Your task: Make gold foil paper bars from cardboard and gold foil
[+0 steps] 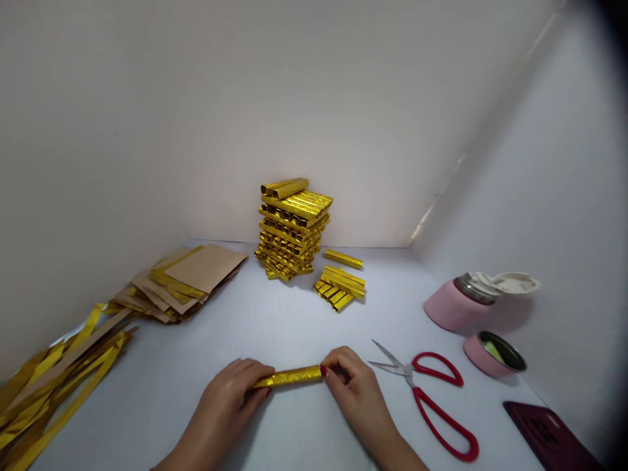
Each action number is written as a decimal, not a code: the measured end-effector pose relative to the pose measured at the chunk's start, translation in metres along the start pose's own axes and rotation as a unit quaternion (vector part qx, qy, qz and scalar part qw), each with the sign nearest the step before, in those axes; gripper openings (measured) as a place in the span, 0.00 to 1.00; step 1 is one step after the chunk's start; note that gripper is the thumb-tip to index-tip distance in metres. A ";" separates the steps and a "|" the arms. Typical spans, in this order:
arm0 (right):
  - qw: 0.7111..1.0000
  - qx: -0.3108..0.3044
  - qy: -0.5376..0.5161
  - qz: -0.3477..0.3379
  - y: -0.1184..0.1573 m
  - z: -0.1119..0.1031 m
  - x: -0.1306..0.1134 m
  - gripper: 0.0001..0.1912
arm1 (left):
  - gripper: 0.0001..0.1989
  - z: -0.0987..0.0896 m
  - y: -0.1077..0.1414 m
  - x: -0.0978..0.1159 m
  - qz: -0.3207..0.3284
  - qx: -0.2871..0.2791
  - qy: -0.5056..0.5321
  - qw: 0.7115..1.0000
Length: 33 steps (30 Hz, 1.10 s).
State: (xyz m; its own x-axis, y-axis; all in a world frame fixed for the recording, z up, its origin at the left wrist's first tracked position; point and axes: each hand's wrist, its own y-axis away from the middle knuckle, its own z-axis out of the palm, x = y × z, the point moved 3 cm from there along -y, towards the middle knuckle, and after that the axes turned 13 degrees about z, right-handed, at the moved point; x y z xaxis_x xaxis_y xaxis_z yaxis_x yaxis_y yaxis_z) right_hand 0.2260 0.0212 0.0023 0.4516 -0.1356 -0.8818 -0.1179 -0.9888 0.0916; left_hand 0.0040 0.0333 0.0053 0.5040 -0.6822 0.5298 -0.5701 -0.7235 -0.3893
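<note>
A narrow tube of shiny gold paper (295, 376) lies crosswise between my two hands, low over the white table. My left hand (230, 399) pinches its left end between thumb and fingers. At the other end, my right hand (354, 386) has its thumb and fingertips closed on the tip. Just right of that hand lie scissors (408, 371) with red handles, blades apart. Farther back stands a tall stack of gold paper tubes (293, 229), laid crosswise in layers. Beside it sits a small pile of gold tubes (343, 281) and a single gold tube (344, 258).
At left are brown-backed gold paper sheets (206, 268) and a heap of gold strips (73, 386). On the right stand a pink flask (454, 306) with a flipped-open white lid, a pink cup (483, 356) and a dark red phone (547, 435). White walls enclose the table.
</note>
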 end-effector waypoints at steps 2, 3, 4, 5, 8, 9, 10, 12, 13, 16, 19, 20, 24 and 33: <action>1.000 0.009 0.021 -0.010 -0.001 -0.001 0.002 0.07 | 0.11 0.003 -0.001 0.001 -0.012 -0.020 0.000 1.000; 0.999 0.009 0.026 -0.018 -0.001 0.000 0.001 0.06 | 0.11 0.004 -0.001 0.002 -0.018 -0.024 0.001 1.000; 0.999 0.004 0.038 -0.033 0.000 0.001 0.001 0.05 | 0.12 0.004 -0.001 0.003 -0.022 -0.026 0.003 0.999; 0.997 -0.007 0.054 -0.052 0.002 0.003 -0.001 0.05 | 0.12 0.005 -0.001 0.003 -0.026 -0.027 0.006 0.999; 0.989 -0.046 0.107 -0.091 0.004 0.010 -0.003 0.07 | 0.13 0.003 0.002 0.000 -0.034 -0.019 0.021 0.999; 0.988 -0.051 0.116 -0.092 0.004 0.011 -0.004 0.07 | 0.14 0.002 0.003 -0.003 -0.034 -0.012 0.026 0.999; 0.987 -0.051 0.120 -0.091 0.004 0.011 -0.004 0.07 | 0.13 0.001 0.003 -0.005 -0.035 -0.007 0.030 0.999; 0.988 -0.044 0.116 -0.088 0.003 0.011 -0.003 0.07 | 0.10 -0.002 0.005 -0.010 -0.038 -0.010 0.033 0.999; 0.989 -0.043 0.114 -0.087 0.003 0.010 -0.003 0.07 | 0.09 -0.003 0.005 -0.011 -0.040 -0.016 0.034 0.998; 0.989 -0.043 0.113 -0.087 0.003 0.010 -0.003 0.07 | 0.08 -0.005 0.004 -0.010 -0.038 -0.012 0.036 0.999; 0.989 -0.035 0.107 -0.090 0.003 0.008 -0.002 0.07 | 0.10 -0.004 0.004 -0.007 -0.028 0.016 0.047 0.998; 0.989 -0.033 0.107 -0.092 0.003 0.008 -0.002 0.08 | 0.11 -0.004 0.005 -0.007 -0.027 0.023 0.051 0.998; 0.989 -0.036 0.111 -0.092 0.002 0.007 0.001 0.09 | 0.20 -0.010 0.009 -0.017 -0.053 0.049 0.061 0.996; 0.989 -0.038 0.103 -0.097 -0.001 0.009 0.007 0.10 | 0.10 -0.020 0.009 -0.021 -0.073 0.006 0.081 0.994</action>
State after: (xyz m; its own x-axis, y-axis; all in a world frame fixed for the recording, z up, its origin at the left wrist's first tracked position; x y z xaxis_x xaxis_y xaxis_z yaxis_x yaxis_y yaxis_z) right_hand 0.2210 0.0218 -0.0083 0.6314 0.0547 -0.7736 0.0514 -0.9983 -0.0286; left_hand -0.0247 0.0436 0.0059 0.4693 -0.5437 0.6958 -0.4898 -0.8159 -0.3073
